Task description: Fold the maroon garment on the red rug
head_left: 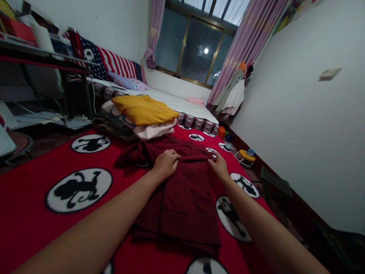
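A dark maroon garment (188,194) lies spread on the red blanket (122,224), its lower hem toward me and one sleeve stretched to the left. My left hand (167,161) is closed on the cloth near the garment's upper middle. At the garment's upper right edge, my right hand (218,163) pinches the maroon fabric between thumb and fingers. Just beyond the garment rises a stack of folded clothes, with a mustard yellow one (145,108) on top and a pale pink one (155,130) under it.
A cluttered desk (42,57) stands at the left. Behind the stack is a white-topped bed (171,101) with pillows, below a curtained window. Clothes (235,95) hang by the right curtain. A small yellow stool (246,155) stands on the floor at the right.
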Motion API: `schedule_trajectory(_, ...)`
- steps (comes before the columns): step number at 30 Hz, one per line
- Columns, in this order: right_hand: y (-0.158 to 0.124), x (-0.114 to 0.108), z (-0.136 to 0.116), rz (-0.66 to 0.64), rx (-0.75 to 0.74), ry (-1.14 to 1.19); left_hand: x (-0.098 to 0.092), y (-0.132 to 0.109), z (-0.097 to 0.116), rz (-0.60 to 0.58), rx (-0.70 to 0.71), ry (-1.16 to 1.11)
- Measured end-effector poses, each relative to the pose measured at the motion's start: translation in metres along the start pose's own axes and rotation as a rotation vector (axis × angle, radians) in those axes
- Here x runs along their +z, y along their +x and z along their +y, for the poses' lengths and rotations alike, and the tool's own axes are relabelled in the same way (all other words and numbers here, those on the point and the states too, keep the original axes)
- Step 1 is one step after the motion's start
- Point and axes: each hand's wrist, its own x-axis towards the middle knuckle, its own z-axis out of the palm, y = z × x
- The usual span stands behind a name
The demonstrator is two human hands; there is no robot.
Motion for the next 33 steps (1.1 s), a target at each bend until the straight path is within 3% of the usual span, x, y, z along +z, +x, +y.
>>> schedule_trajectory(5,0.045,0.005,0.001,-0.172,0.195,0.053,0.004,-0.002,0.004,0.047,-0.006,-0.007)
schedule_trajectory(11,0.083,0.027,-0.020,-0.001,0.142,0.044,0.010,0.001,0.002,0.161,-0.159,-0.016)
schedule_trajectory(17,0.057,0.065,-0.011,0.071,0.073,0.071,0.011,0.015,-0.028,0.197,-0.341,-0.057)
schedule_trajectory(23,0.032,0.054,0.002,0.334,0.072,0.177,0.007,0.025,-0.046,0.218,-0.420,-0.118)
schedule_trajectory(27,0.025,0.048,0.001,0.244,0.168,0.186,0.006,0.024,-0.044,0.333,-0.412,-0.236)
schedule_trajectory(30,0.030,0.046,-0.003,0.162,0.139,0.029,0.006,0.022,-0.042,0.456,-0.391,-0.424)
schedule_trajectory(33,0.043,0.042,-0.005,0.041,0.114,-0.101,0.008,0.020,-0.044,0.610,-0.474,-0.569)
